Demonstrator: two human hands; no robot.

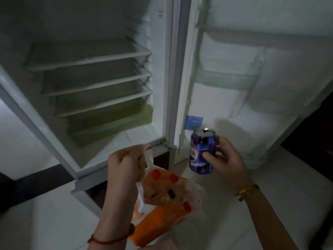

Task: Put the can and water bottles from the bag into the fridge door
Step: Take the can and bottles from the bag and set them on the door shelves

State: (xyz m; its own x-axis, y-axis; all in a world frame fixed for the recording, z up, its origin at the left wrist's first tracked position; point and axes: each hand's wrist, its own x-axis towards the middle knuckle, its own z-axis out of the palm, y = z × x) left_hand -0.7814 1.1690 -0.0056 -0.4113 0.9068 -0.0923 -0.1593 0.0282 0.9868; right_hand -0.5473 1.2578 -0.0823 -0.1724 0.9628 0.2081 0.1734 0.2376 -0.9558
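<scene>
My right hand (225,159) grips a blue drink can (202,151), held upright in front of the bottom of the open fridge door (234,98). My left hand (126,163) holds the handles of an orange and white plastic bag (162,204), which hangs open below it. Red round shapes that look like bottle caps show through the bag's film; the bottles themselves are hard to make out. A clear door shelf (225,78) sits midway up the door, and the lower door rack is partly hidden behind the can and my right hand.
The fridge body (90,78) stands open at the left with several bare white shelves and a green drawer (111,121) at the bottom. Pale floor tiles lie below. A dark strip runs along the wall at the far left and right.
</scene>
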